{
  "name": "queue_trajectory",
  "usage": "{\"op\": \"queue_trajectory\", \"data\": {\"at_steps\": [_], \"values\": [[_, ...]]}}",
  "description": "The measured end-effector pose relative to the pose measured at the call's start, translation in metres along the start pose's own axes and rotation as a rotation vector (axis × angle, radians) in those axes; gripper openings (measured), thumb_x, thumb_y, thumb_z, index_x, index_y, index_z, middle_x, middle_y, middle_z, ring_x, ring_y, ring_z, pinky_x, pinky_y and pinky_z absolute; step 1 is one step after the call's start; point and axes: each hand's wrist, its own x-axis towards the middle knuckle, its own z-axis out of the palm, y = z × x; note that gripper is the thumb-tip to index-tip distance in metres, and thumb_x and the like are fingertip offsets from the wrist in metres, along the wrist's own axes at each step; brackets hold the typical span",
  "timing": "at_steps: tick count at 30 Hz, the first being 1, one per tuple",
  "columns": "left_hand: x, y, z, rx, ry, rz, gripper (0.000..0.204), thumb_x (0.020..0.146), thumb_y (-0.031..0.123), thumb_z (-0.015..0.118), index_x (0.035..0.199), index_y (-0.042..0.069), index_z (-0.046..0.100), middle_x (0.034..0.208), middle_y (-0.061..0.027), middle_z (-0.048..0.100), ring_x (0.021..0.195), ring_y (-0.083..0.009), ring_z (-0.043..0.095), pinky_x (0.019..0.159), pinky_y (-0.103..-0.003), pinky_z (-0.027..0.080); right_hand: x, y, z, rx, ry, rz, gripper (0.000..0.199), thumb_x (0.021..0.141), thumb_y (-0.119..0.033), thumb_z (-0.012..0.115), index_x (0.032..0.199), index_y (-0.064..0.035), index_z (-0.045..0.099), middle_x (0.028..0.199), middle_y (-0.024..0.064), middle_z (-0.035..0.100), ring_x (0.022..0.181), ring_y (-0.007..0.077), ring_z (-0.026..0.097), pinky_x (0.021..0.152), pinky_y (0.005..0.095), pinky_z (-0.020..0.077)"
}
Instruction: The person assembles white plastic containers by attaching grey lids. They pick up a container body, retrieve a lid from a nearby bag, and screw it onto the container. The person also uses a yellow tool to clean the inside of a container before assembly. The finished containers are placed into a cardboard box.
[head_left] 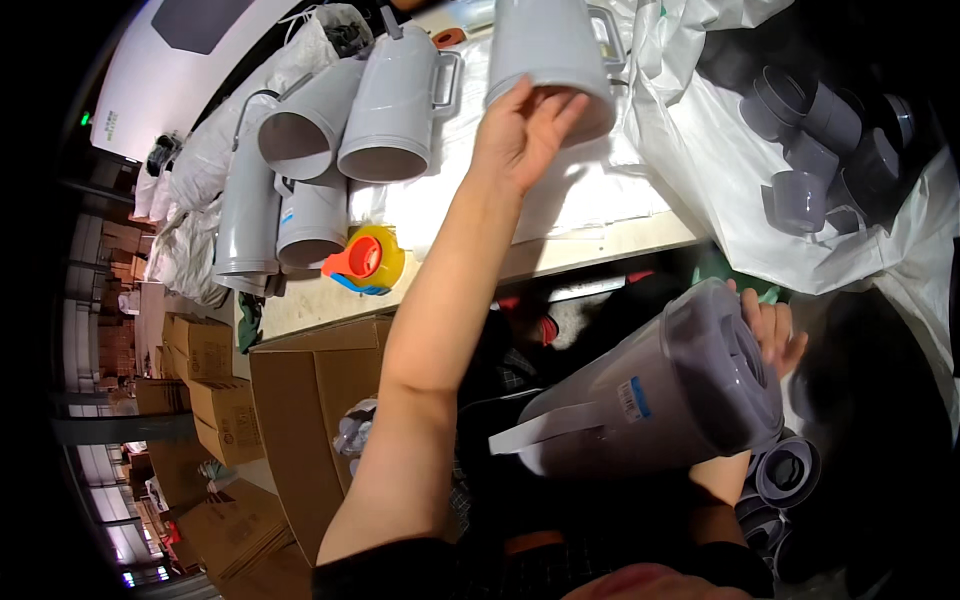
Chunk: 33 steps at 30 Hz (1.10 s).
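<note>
My left hand (528,132) reaches up to a grey plastic pitcher (545,45) on the table, its fingers curled at the rim of the open end. That pitcher has a handle on its right side. Low on the right, my right hand (775,330) grips the lid end of a second grey pitcher (610,415), tilted in front of my body. This one wears a translucent lid (722,365) and a small blue-and-white label. Part of my right hand is hidden behind the lid.
Several grey pitchers (385,110) lie at the table's left, beside a yellow-and-orange tape roll (375,262). A white sack (735,170) at right holds grey cups (798,200). Below the table edge stands an open cardboard box (290,420); more lids (787,472) lie at lower right.
</note>
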Motion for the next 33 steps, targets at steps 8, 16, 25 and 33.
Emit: {"op": "queue_trajectory", "data": {"at_steps": [8, 16, 25, 33], "values": [[-0.056, -0.038, -0.129, 1.876, 0.095, 0.521, 0.015, 0.086, 0.014, 0.075, 0.093, 0.001, 0.072, 0.088, -0.0090, 0.068, 0.084, -0.0221, 0.062, 0.072, -0.033, 0.050, 0.036, 0.003, -0.013, 0.332, -0.101, 0.276, 0.033, 0.094, -0.045, 0.065, 0.078, -0.0186, 0.052, 0.076, -0.0066, 0.056, 0.087, 0.0151, 0.047, 0.095, 0.0375, 0.0347], [-0.028, -0.034, -0.144, 1.827, 0.146, 0.298, 0.018, 0.086, 0.017, 0.074, 0.091, 0.001, 0.069, 0.089, -0.0125, 0.065, 0.084, -0.0293, 0.062, 0.078, -0.040, 0.050, 0.092, 0.107, -0.003, -0.466, -0.508, 0.786, 0.055, 0.087, -0.034, 0.076, 0.123, 0.0002, 0.054, 0.109, 0.0156, 0.063, 0.095, 0.0240, 0.066, 0.062, 0.0399, 0.0636], [-0.020, -0.033, -0.136, 1.940, -0.067, 0.412, 0.021, 0.097, 0.019, 0.059, 0.089, 0.004, 0.070, 0.090, -0.0136, 0.067, 0.080, -0.0347, 0.064, 0.077, -0.041, 0.050, 0.093, 0.144, 0.027, -1.706, -0.934, -0.118, 0.053, 0.084, -0.015, 0.080, 0.132, -0.0070, 0.059, 0.126, 0.0190, 0.065, 0.124, 0.0383, 0.057, 0.106, 0.0446, 0.0445], [-0.059, -0.029, -0.075, 1.301, -0.082, 0.393, 0.026, 0.104, 0.019, 0.047, 0.090, 0.004, 0.062, 0.084, -0.0096, 0.066, 0.081, -0.0204, 0.066, 0.078, -0.035, 0.053, 0.083, 0.139, 0.009, -1.364, -0.251, 0.399, 0.065, 0.085, -0.024, 0.083, 0.137, -0.0002, 0.052, 0.130, 0.0154, 0.062, 0.124, 0.0256, 0.057, 0.103, 0.0367, 0.0461]]}}
